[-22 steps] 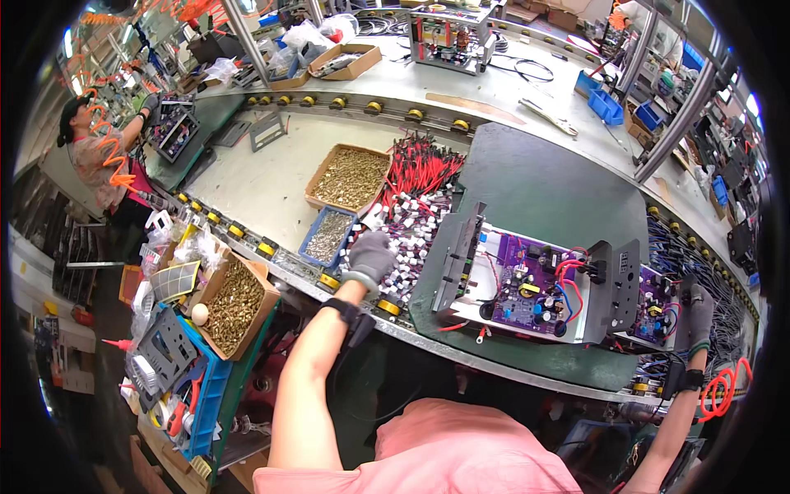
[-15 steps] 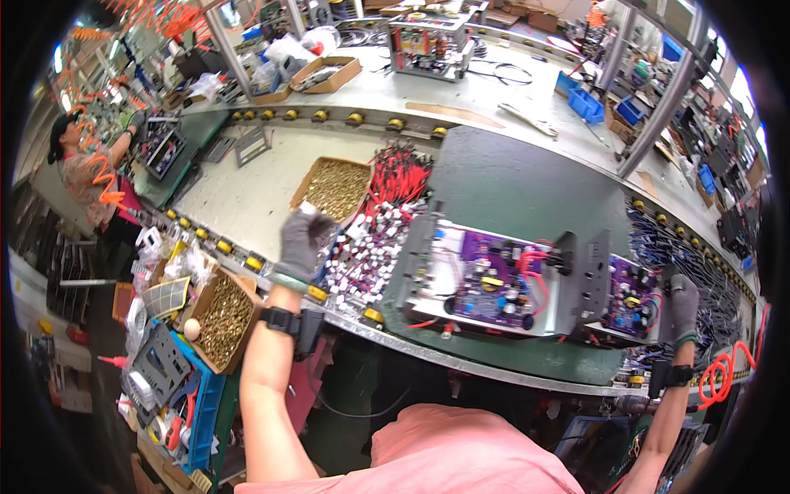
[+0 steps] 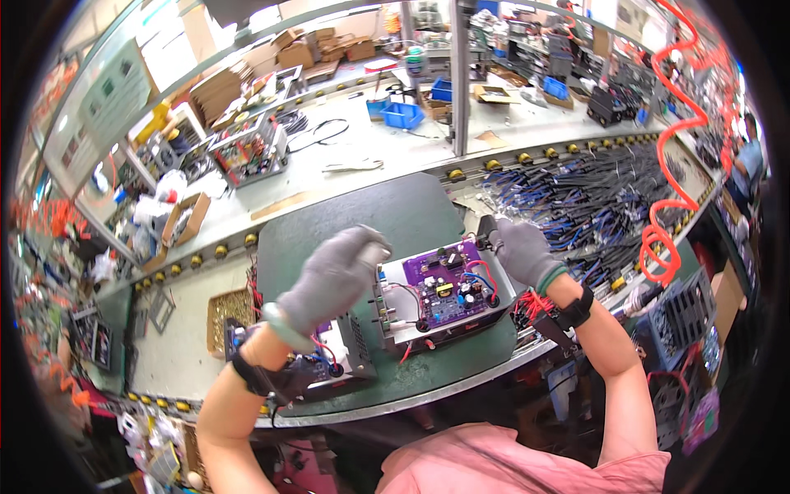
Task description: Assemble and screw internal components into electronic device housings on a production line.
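Workbench, dark green mat [image 3: 362, 222] | left hand [image 3: 333, 276] curled over purple circuit board's [image 3: 444, 288] left edge, grip unclear | right hand [image 3: 522, 251] gripping its far-right corner.

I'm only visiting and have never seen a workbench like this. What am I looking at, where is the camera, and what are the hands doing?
No machine here: a person works with two gloved hands. The camera sits on their head looking down through a very wide lens, so straight edges bend. The left hand and right hand grip opposite ends of an open metal box with a purple circuit board inside. It rests on a dark green mat. A second such box lies nearer the left wrist. A pile of black and blue cables lies to the right, a tray of small brass parts to the left.
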A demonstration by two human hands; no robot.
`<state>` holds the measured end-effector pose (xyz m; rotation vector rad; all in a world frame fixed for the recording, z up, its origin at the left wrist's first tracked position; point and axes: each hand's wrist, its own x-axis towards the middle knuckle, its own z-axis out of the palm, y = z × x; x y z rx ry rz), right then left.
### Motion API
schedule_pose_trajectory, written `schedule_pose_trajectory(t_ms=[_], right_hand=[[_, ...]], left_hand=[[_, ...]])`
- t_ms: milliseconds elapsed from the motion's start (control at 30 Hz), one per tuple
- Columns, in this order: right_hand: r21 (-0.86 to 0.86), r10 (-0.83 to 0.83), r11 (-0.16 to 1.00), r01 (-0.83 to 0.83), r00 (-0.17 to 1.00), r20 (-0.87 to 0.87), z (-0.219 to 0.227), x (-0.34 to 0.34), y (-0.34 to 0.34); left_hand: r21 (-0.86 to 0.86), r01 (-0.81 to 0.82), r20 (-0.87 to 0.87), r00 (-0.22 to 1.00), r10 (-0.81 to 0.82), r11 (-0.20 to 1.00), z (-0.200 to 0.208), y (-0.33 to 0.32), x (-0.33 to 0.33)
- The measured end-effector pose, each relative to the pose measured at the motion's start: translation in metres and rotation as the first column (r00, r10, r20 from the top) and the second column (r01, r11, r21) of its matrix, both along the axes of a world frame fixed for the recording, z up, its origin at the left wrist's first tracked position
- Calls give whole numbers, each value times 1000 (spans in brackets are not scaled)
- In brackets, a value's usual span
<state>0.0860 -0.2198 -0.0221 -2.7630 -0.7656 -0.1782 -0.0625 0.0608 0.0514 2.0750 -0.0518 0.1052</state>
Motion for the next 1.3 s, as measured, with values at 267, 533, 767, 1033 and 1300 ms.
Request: schedule_pose_trajectory(t_ms=[267,533,767,1033,1300], right_hand=[[143,-69,986,88,989,-130,9,-8,-2],[178,-77,978,107,983,-165,6,-7,-1],[218,-72,971,101,988,-135,1,-5,-2],[221,-53,972,81,990,-127,2,-6,-1],[150,-120,978,142,982,-145,7,-7,4]], left_hand=[[801,291,-285,954,-94,523,-43,-53,64],[476,276,-420,906,-60,835,-51,-30,83],[327,301,-503,858,-105,896,-40,-37,83],[457,404,-606,793,-55,793,-22,-43,93],[682,513,-625,779,51,521,-20,-47,95]])
